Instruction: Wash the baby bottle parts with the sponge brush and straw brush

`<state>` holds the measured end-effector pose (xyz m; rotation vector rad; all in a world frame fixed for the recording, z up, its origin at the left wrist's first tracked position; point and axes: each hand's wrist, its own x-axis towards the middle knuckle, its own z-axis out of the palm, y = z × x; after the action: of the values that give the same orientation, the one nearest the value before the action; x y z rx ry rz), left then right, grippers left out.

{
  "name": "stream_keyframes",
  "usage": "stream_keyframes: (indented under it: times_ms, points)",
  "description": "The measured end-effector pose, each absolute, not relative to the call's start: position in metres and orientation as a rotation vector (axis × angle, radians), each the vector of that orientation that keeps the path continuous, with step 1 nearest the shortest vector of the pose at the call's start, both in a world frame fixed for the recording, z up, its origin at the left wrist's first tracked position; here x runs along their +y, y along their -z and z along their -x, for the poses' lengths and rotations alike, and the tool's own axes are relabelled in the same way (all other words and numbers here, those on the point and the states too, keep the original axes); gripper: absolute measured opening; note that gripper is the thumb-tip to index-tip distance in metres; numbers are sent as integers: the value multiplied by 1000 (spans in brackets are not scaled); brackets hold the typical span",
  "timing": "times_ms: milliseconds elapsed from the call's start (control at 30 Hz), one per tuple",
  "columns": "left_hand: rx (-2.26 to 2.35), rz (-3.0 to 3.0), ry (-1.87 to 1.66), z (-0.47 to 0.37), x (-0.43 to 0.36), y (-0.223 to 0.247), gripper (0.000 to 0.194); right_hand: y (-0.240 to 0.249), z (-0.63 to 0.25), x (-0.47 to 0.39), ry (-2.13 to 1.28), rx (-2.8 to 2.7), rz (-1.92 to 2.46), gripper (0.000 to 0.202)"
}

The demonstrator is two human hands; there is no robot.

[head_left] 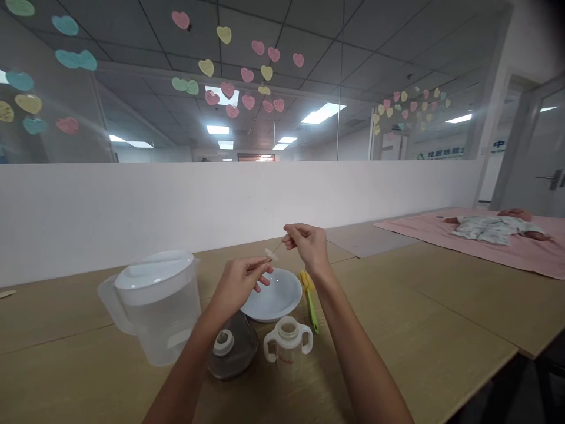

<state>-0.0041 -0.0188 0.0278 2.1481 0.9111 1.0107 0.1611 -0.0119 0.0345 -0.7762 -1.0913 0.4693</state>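
Observation:
My left hand (241, 285) is closed, pinching a small translucent piece (271, 254), perhaps a silicone bottle part, above a white bowl (282, 306). My right hand (309, 244) is closed on a thin stick (278, 246) that slants down to this piece; its exact kind is too small to make out. Below the hands stands an open clear baby bottle (288, 344) with two white handles. Left of it, a white bottle collar (223, 343) rests on a dark grey dish (236, 368), partly behind my left forearm.
A lidded translucent water pitcher (161, 318) stands at the left. A green-handled brush (311, 306) with a yellow head lies beside the bowl. On the far right, a baby or doll (489, 228) in patterned clothes lies on a pink cloth (441, 235). A white wall (176, 200) borders the table.

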Motion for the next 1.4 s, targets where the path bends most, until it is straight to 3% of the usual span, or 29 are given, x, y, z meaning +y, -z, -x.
stream_keyframes:
  times_ms: [300,733,1067,1400]
  points:
    - [1015,-2285,-914,12,-33,-37,28,-33,-184,-11,-461,-878,748,25]
    - [1171,-2143,-1193,27,-17,-37,31,-40,-165,-23,-485,-964,784,28]
    - [1032,-2419,-757,30,-44,-51,35,-34,-200,-19,-575,-1015,846,36]
    - [1120,-2444,-866,33,-35,-47,35,-37,-182,-22,-779,-1103,669,38]
